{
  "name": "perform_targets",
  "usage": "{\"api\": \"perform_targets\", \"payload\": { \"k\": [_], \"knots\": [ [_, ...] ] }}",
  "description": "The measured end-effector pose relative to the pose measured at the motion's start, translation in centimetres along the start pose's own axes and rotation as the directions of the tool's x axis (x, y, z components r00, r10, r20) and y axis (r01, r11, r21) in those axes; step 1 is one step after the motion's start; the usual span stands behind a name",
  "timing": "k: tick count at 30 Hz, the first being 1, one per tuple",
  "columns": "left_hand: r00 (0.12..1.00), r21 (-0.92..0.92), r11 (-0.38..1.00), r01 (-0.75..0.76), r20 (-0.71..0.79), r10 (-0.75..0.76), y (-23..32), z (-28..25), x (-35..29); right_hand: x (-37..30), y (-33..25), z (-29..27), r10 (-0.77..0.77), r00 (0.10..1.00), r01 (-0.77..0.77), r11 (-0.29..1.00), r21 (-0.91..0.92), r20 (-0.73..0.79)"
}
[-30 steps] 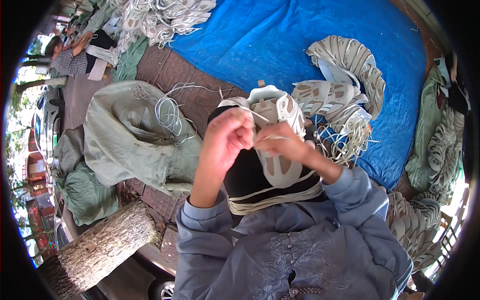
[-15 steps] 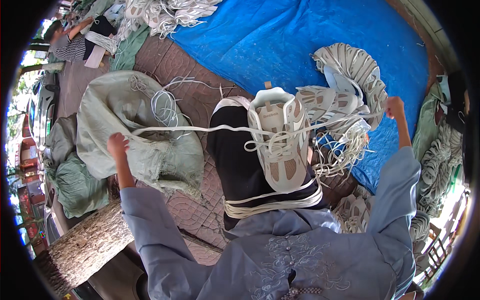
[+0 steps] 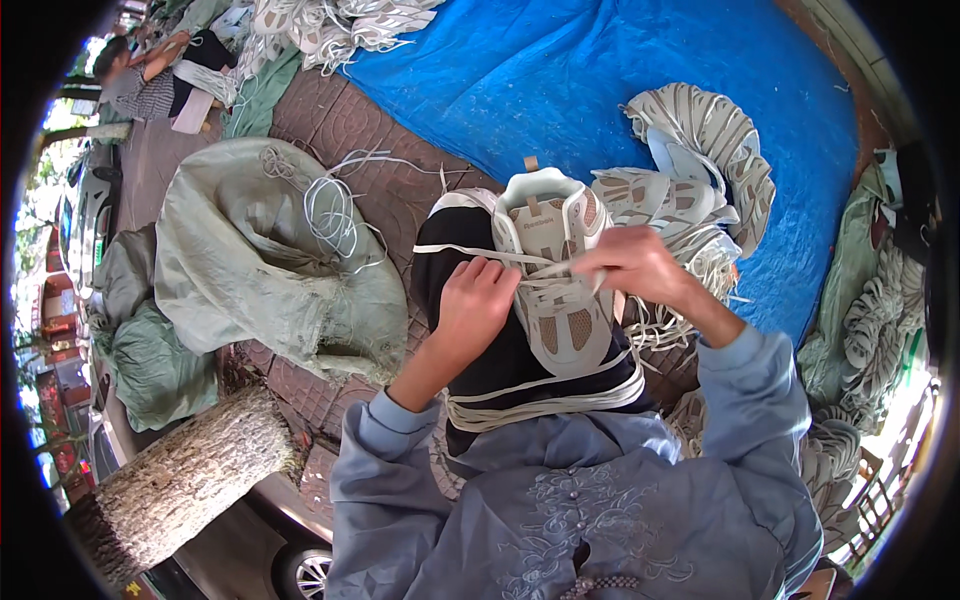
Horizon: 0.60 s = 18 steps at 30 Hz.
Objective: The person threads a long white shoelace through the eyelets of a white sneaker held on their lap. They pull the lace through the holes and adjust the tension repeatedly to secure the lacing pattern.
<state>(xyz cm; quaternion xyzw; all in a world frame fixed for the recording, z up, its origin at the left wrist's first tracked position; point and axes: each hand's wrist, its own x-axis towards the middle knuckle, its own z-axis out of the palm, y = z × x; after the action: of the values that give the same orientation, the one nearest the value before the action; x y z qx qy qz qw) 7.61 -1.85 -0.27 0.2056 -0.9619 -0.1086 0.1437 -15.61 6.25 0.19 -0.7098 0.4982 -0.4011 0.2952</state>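
Note:
A beige and white sneaker upper (image 3: 566,350) rests on my lap, its toe towards me. Cream shoelace (image 3: 450,249) is threaded through its eyelets, and one stretch of it loops out over my dark-clad leg. My left hand (image 3: 478,302) is closed, pinching lace at the left edge of the upper. Over the right eyelet row, my right hand (image 3: 632,266) is closed on the lace too, a short end showing below its fingers. A bundle of spare laces (image 3: 545,408) lies across my thighs.
Fanned shoe uppers (image 3: 700,125) lie on a blue tarp (image 3: 520,70) at right, beside hanging lace ends. A pale green sack (image 3: 230,230) with loose laces stands at left, near a tree trunk (image 3: 190,470). Another person (image 3: 145,90) sits far left.
Both hands have come inward from wide apart to the shoe upper. The lace that was pulled taut out to both sides is now gathered close over the eyelets.

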Motion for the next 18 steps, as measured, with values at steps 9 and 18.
{"api": "perform_targets", "payload": {
  "k": [9,18],
  "knots": [
    [0.889,-0.778,0.431,0.457,0.387,-0.243,-1.6,-1.9,0.7,0.6,-1.7,-0.1,-0.074,0.992,0.054,0.981,-0.184,-0.104],
    [0.975,-0.609,0.768,0.198,0.206,-0.088,-2.3,-1.5,0.7,2.3,0.5,-0.2,0.018,0.995,-0.023,0.999,0.046,0.096]
  ]
}}
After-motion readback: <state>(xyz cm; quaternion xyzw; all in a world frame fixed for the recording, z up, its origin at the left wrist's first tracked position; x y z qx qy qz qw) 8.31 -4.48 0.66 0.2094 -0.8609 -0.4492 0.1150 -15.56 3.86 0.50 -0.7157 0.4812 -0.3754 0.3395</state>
